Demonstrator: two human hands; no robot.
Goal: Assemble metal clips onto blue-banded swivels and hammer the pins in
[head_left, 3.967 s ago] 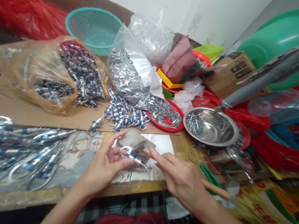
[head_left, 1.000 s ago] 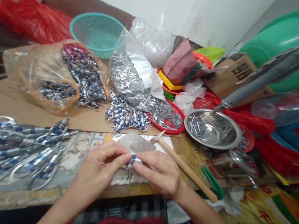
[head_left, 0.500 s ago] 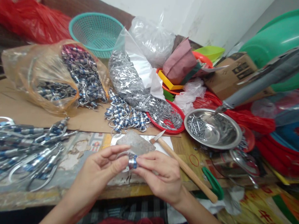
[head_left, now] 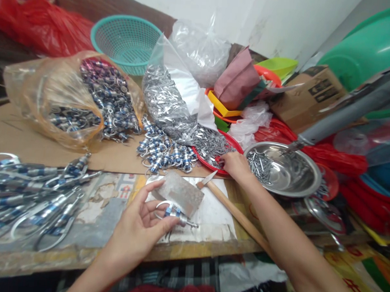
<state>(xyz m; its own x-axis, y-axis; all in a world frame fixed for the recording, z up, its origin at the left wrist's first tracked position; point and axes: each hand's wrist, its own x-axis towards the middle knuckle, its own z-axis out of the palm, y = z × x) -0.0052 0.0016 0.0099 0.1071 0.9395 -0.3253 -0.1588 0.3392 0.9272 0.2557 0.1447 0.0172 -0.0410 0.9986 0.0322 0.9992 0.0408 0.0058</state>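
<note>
My left hand (head_left: pixel 146 215) holds a blue and silver metal swivel hook (head_left: pixel 174 212) between thumb and fingers, its curved hook to the left and a thin pin end to the right. Just behind it lies a grey metal block (head_left: pixel 183 190) on white paper (head_left: pixel 207 227). My right hand (head_left: pixel 234 165) reaches into the red plate (head_left: pixel 207 165) of small flat metal pieces (head_left: pixel 211 142); its fingertips are down among them, and whether they pinch one is hidden. A hammer (head_left: pixel 234 210) with a wooden handle lies under my right forearm.
A steel bowl (head_left: pixel 313 179) of metal pins stands right of the plate, below a grey pole (head_left: pixel 345 109). Loose swivel hooks (head_left: pixel 165 149) and an orange-tinted bag (head_left: pixel 36 87) of more lie behind. Larger hooks (head_left: pixel 44 199) cover the left side. A teal basket (head_left: pixel 125 39) stands at the back.
My right hand has let go of the swivel hook and moved right and away to the red plate. My left hand keeps the hook, now turned so its pin end shows.
</note>
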